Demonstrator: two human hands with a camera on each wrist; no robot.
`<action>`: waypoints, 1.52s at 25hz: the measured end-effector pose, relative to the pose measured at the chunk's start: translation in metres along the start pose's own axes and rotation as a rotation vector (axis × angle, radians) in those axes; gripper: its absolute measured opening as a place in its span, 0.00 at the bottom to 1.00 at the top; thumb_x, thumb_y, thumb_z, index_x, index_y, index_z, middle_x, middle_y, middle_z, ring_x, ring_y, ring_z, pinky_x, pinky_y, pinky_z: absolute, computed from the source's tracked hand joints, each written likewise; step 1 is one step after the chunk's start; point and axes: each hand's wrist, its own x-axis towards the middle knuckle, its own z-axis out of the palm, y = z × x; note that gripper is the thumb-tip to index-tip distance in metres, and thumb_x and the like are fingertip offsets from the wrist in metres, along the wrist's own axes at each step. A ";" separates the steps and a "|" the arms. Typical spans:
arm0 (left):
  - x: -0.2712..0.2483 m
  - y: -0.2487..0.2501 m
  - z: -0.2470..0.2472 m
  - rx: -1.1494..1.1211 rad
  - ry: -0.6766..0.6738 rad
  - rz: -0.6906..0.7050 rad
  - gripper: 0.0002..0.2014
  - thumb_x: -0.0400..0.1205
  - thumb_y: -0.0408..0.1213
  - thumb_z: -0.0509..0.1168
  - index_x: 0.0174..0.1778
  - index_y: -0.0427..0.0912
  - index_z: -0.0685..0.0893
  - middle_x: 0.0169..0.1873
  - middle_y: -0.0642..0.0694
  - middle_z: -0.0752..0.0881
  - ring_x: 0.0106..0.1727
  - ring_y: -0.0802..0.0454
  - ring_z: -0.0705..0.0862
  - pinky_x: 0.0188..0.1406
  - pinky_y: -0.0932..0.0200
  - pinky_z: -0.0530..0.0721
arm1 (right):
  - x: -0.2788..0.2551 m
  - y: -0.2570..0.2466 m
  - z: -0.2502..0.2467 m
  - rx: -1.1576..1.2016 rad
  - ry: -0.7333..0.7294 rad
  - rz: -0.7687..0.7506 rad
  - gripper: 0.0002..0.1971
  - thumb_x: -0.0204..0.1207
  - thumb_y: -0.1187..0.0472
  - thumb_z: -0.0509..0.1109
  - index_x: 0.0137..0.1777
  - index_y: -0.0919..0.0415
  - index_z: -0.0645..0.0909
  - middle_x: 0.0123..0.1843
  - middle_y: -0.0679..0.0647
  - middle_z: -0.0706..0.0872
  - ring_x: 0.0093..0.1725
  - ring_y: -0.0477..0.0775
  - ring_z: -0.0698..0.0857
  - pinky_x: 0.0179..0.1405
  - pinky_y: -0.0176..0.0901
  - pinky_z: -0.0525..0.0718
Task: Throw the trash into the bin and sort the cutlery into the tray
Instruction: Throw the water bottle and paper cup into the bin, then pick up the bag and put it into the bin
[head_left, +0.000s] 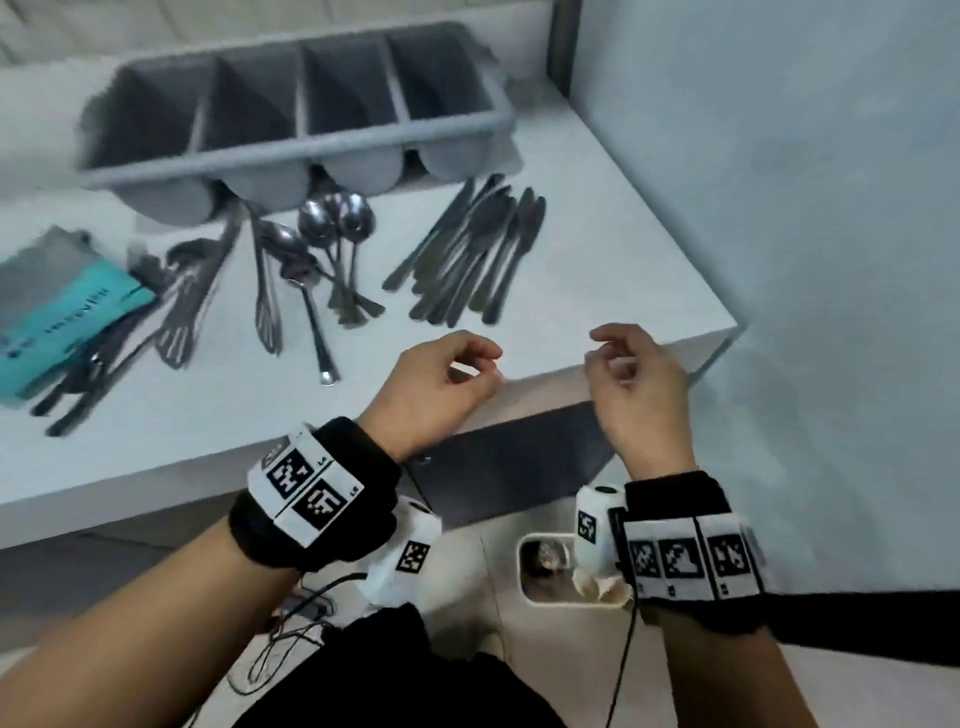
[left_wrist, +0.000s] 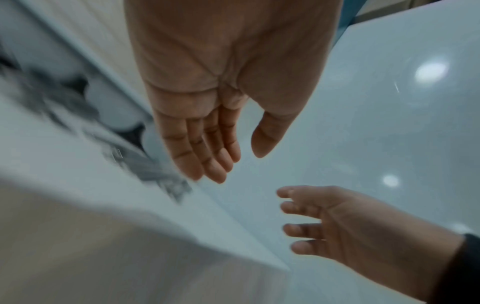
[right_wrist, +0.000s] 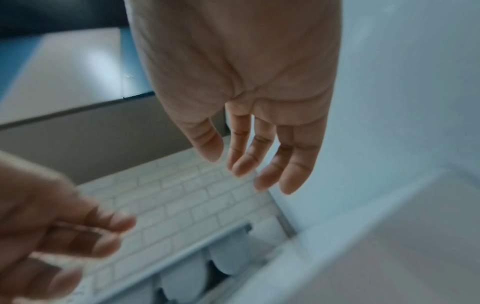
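Note:
A grey four-compartment cutlery tray stands at the back of the white table; its compartments look empty. In front of it lie a heap of knives, a cluster of spoons and forks further left. A teal packet lies on cutlery at the left edge. My left hand and right hand hover side by side over the table's front edge, fingers loosely curled, holding nothing. The wrist views show both palms bare: left hand, right hand.
A white bin with crumpled trash inside stands on the floor under the table's front edge, partly hidden by my right wrist camera. Cables trail on the floor near my left arm. A pale wall lies right of the table corner.

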 end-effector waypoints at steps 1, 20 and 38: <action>-0.005 0.000 -0.025 0.005 0.064 -0.008 0.07 0.80 0.35 0.65 0.51 0.49 0.83 0.39 0.60 0.82 0.36 0.57 0.80 0.33 0.76 0.78 | 0.006 -0.021 0.005 0.025 -0.030 -0.049 0.09 0.76 0.65 0.64 0.51 0.53 0.82 0.35 0.39 0.79 0.29 0.29 0.79 0.30 0.16 0.74; -0.039 -0.177 -0.388 0.191 0.653 -0.601 0.19 0.79 0.35 0.62 0.66 0.33 0.80 0.64 0.34 0.83 0.59 0.38 0.83 0.57 0.53 0.80 | 0.001 -0.238 0.359 -0.354 -0.737 -0.397 0.15 0.76 0.65 0.66 0.63 0.61 0.79 0.63 0.57 0.84 0.56 0.54 0.84 0.41 0.31 0.80; -0.003 -0.200 -0.440 -0.147 0.738 -0.523 0.17 0.82 0.33 0.60 0.62 0.26 0.79 0.60 0.31 0.84 0.57 0.38 0.83 0.51 0.55 0.76 | 0.011 -0.242 0.455 -0.726 -0.789 -0.251 0.29 0.70 0.62 0.74 0.70 0.66 0.69 0.66 0.61 0.82 0.66 0.62 0.82 0.65 0.50 0.81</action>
